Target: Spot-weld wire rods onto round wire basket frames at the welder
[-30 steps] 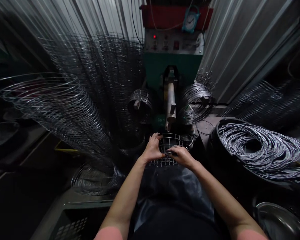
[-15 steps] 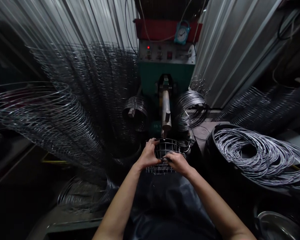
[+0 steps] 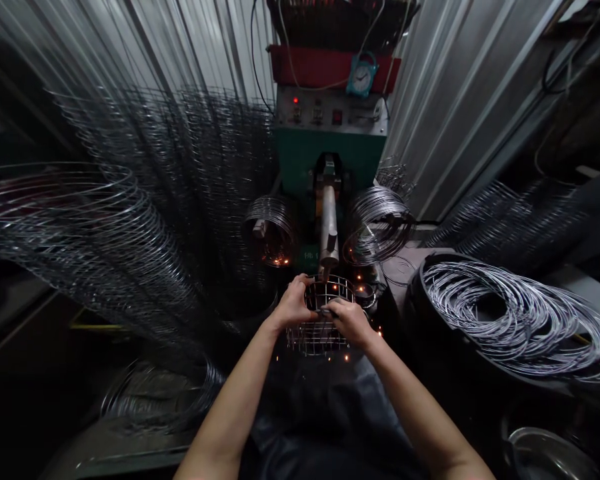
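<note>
Both hands hold a round wire basket [image 3: 317, 338] below the metal arm [image 3: 329, 223] of a green spot-welding machine [image 3: 353, 153]. My left hand [image 3: 294, 302] grips the left side of the rim, its fingers bent over the wire. On the near side, my right hand [image 3: 349, 318] is closed on the rim, with a small grey piece at its fingertips that I cannot make out. The basket's far rim meets the tip of the arm. Orange sparks are scattered around the basket and below it.
Wire ring coils [image 3: 377, 223] hang right of the arm, and more rings [image 3: 273, 217] hang left. Tall stacks of wire frames [image 3: 80, 233] stand at left. A black tub [image 3: 417, 280] of loose wire rings is at right. A blue clock [image 3: 363, 75] hangs above the control panel.
Orange sparks have appeared around the basket and the hanging coils. The basket tilts slightly differently, showing more of its lower mesh. Both hands keep their grip, and the view has shifted slightly.
</note>
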